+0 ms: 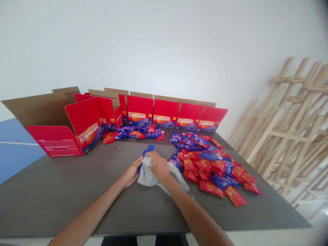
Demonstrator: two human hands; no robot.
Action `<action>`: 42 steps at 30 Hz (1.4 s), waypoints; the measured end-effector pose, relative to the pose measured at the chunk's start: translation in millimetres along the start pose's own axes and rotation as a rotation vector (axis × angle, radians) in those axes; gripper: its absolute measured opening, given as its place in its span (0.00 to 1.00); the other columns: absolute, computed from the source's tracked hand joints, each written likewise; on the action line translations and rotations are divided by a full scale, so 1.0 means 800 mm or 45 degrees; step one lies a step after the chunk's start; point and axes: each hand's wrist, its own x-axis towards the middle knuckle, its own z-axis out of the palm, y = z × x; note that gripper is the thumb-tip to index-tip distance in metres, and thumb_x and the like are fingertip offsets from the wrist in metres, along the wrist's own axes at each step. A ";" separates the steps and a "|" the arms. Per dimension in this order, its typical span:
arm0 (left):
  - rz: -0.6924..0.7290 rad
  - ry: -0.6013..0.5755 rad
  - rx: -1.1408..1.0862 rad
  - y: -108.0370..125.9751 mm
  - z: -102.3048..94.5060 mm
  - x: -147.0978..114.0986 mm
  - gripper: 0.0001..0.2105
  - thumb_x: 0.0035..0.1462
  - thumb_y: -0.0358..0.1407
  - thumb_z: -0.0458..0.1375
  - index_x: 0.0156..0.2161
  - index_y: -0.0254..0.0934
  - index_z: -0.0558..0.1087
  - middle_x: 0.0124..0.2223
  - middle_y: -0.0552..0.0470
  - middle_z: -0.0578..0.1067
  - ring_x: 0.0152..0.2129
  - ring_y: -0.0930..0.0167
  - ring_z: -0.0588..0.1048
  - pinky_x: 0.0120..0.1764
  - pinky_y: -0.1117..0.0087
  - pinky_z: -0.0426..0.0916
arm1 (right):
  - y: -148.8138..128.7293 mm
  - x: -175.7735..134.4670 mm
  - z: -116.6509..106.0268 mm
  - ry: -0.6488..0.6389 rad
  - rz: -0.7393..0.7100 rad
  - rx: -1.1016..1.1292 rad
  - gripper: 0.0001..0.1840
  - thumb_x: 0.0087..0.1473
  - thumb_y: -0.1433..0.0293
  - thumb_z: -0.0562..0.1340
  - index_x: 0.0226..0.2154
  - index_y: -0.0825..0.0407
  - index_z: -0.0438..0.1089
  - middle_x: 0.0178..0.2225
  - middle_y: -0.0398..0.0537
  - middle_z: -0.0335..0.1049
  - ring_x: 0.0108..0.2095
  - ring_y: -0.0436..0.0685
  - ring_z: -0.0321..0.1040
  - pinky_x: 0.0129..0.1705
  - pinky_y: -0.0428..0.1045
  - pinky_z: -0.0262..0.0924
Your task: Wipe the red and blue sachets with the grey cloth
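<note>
Near the middle of the grey table, my left hand (132,173) is closed on the left edge of a blue-purple sachet (148,149). A light grey cloth (148,177) is bunched in my closed right hand (159,166), pressed against the sachet's face. The cloth covers the sachet's lower part, and only its top and left edge show. Right of my hands lies a large heap of red sachets (208,187) mixed with purple sachets (189,140). A smaller pile of sachets (135,131) lies further back.
Red cartons (166,112) with raised flaps stand in a row along the table's back. A larger open carton (55,140) stands at the left. Wooden frames (284,136) lean against the wall at the right. A blue surface (17,147) with a white line lies beyond the left edge.
</note>
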 end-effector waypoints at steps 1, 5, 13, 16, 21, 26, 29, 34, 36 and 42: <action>-0.014 -0.018 0.015 -0.002 0.000 -0.001 0.14 0.57 0.36 0.63 0.48 0.33 0.76 0.42 0.44 0.81 0.39 0.63 0.79 0.43 0.67 0.71 | 0.003 0.001 -0.001 0.056 0.051 0.011 0.25 0.49 0.80 0.54 0.47 0.43 0.64 0.49 0.41 0.70 0.46 0.55 0.69 0.41 0.46 0.61; -0.020 -0.046 0.082 -0.005 -0.002 -0.002 0.13 0.56 0.36 0.63 0.46 0.33 0.77 0.41 0.44 0.81 0.39 0.63 0.79 0.42 0.67 0.71 | 0.006 0.000 -0.004 0.110 0.077 0.050 0.24 0.49 0.80 0.52 0.47 0.44 0.64 0.48 0.41 0.70 0.46 0.55 0.69 0.44 0.47 0.61; 0.055 -0.001 0.051 0.005 -0.005 0.003 0.13 0.58 0.39 0.61 0.45 0.32 0.77 0.42 0.44 0.81 0.40 0.63 0.78 0.45 0.65 0.71 | -0.006 -0.003 0.007 -0.260 -0.295 0.031 0.20 0.52 0.73 0.58 0.48 0.42 0.66 0.48 0.40 0.71 0.46 0.56 0.70 0.43 0.48 0.61; 0.051 0.020 0.088 0.000 -0.006 0.002 0.10 0.57 0.37 0.62 0.42 0.34 0.77 0.39 0.46 0.81 0.37 0.65 0.79 0.42 0.67 0.71 | -0.001 -0.002 0.004 -0.080 -0.113 0.090 0.22 0.51 0.77 0.55 0.48 0.44 0.64 0.50 0.41 0.70 0.48 0.54 0.69 0.45 0.47 0.61; 0.030 -0.006 0.076 -0.001 -0.005 0.000 0.06 0.56 0.34 0.63 0.38 0.35 0.77 0.33 0.50 0.80 0.28 0.69 0.78 0.35 0.72 0.71 | 0.002 -0.002 0.003 0.091 -0.010 0.190 0.20 0.51 0.78 0.54 0.46 0.45 0.64 0.47 0.41 0.71 0.48 0.53 0.69 0.47 0.46 0.61; 0.065 0.098 0.039 0.008 -0.005 0.002 0.06 0.56 0.36 0.63 0.35 0.34 0.75 0.28 0.51 0.78 0.25 0.70 0.77 0.32 0.71 0.72 | -0.008 -0.006 0.014 -0.256 -0.301 0.085 0.18 0.51 0.72 0.60 0.46 0.43 0.66 0.48 0.40 0.72 0.46 0.54 0.70 0.44 0.47 0.61; 0.149 0.222 0.085 0.014 -0.007 0.013 0.09 0.59 0.39 0.60 0.41 0.35 0.74 0.34 0.48 0.80 0.30 0.67 0.79 0.37 0.68 0.73 | -0.010 -0.005 0.018 -0.377 -0.411 0.032 0.18 0.50 0.70 0.62 0.45 0.43 0.66 0.46 0.39 0.73 0.46 0.55 0.71 0.43 0.48 0.60; 0.306 0.670 0.258 0.034 0.002 0.065 0.07 0.63 0.33 0.52 0.36 0.36 0.72 0.30 0.53 0.78 0.28 0.71 0.78 0.33 0.72 0.72 | -0.007 -0.003 0.017 -0.431 -0.463 -0.017 0.18 0.51 0.69 0.61 0.47 0.43 0.66 0.45 0.40 0.74 0.42 0.56 0.71 0.42 0.49 0.59; 0.240 0.638 0.287 0.045 0.019 0.095 0.06 0.61 0.29 0.54 0.33 0.36 0.71 0.27 0.54 0.76 0.24 0.72 0.76 0.30 0.73 0.71 | -0.007 -0.002 0.017 -0.442 -0.477 -0.051 0.19 0.51 0.68 0.61 0.48 0.43 0.66 0.46 0.41 0.74 0.42 0.56 0.72 0.42 0.49 0.60; 0.014 0.311 0.349 0.040 0.122 0.192 0.05 0.53 0.24 0.62 0.32 0.32 0.71 0.25 0.53 0.75 0.21 0.74 0.74 0.31 0.71 0.72 | -0.006 0.000 0.029 -0.448 -0.482 -0.147 0.22 0.51 0.65 0.61 0.50 0.48 0.69 0.45 0.47 0.75 0.42 0.60 0.73 0.43 0.53 0.64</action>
